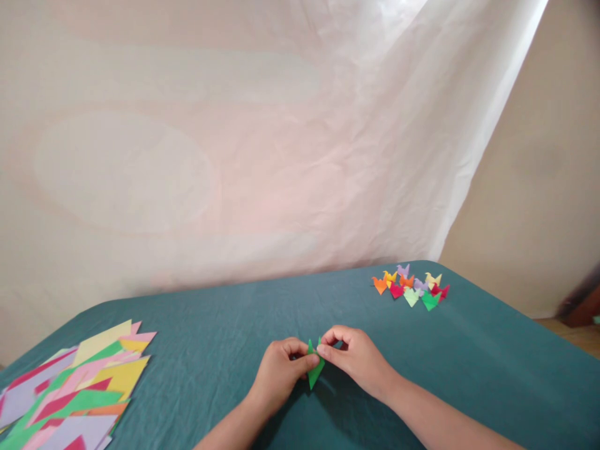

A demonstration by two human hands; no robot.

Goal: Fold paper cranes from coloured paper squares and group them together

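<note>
Between my two hands is a small green folded-paper piece (315, 374), with two thin points upward and a wider point downward. My left hand (280, 370) pinches its left side between thumb and fingers. At its upper right point, the thumb and forefinger of my right hand (356, 359) are closed on the paper. Parts of the green piece are hidden behind my fingertips. It is held just over the dark green tablecloth (225, 350).
To the left lies a spread pile of coloured paper sheets (122, 375). At the back right stand several small folded paper birds (411, 296) in orange, yellow, red, purple and green. A pale sheet (262, 162) hangs behind the table.
</note>
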